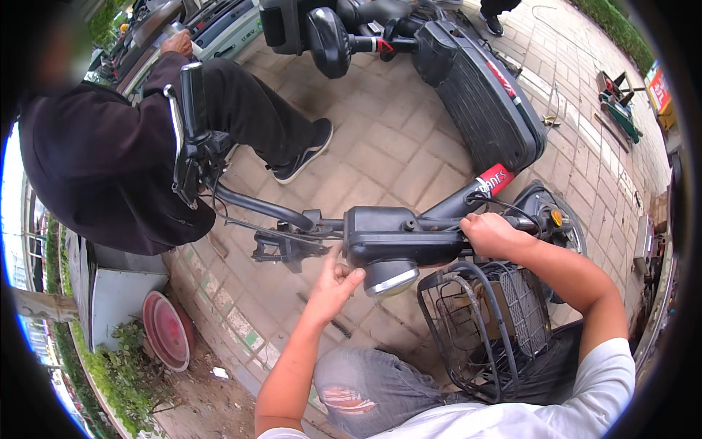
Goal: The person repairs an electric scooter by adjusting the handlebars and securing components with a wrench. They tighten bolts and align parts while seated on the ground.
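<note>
This is outdoors, on a paved roadside that looks like an open-air bike repair spot. Brick paving (380, 132) covers the ground, a clipped hedge (620, 31) borders the far right, and a shrub (124, 369) grows from bare soil (212, 406) at near left. More two-wheelers (232, 36) stand at far left, behind the black electric bike (380, 233); an open green toolbox (621, 121) lies at far right.

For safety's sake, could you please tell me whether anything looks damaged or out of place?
The grey jeans have a frayed tear at the left knee. A reddish basin stands tilted beside the plants rather than lying flat.
</note>
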Action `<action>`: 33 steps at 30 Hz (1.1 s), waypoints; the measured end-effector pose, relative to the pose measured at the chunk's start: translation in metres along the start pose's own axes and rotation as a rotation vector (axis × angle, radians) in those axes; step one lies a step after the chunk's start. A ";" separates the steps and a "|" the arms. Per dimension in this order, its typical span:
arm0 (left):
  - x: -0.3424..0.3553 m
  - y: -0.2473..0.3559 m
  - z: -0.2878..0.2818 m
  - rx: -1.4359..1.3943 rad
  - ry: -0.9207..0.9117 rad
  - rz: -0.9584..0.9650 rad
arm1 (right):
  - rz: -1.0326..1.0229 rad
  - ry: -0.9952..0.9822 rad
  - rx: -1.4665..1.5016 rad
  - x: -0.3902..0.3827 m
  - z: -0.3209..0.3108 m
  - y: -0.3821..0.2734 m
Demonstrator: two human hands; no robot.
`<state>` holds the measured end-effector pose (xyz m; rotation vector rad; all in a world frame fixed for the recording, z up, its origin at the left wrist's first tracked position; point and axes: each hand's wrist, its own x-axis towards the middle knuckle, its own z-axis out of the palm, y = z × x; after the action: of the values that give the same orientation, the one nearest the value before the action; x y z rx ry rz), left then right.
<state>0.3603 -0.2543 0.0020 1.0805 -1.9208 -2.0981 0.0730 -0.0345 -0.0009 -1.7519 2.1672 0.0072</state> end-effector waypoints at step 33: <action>0.075 0.060 0.002 0.380 -0.156 -0.788 | -0.073 0.140 0.189 -0.003 0.012 0.021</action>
<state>0.2801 -0.3032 0.0243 2.0933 -2.2821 -2.2302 0.0572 -0.0240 -0.0161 -1.7681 2.1181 -0.3375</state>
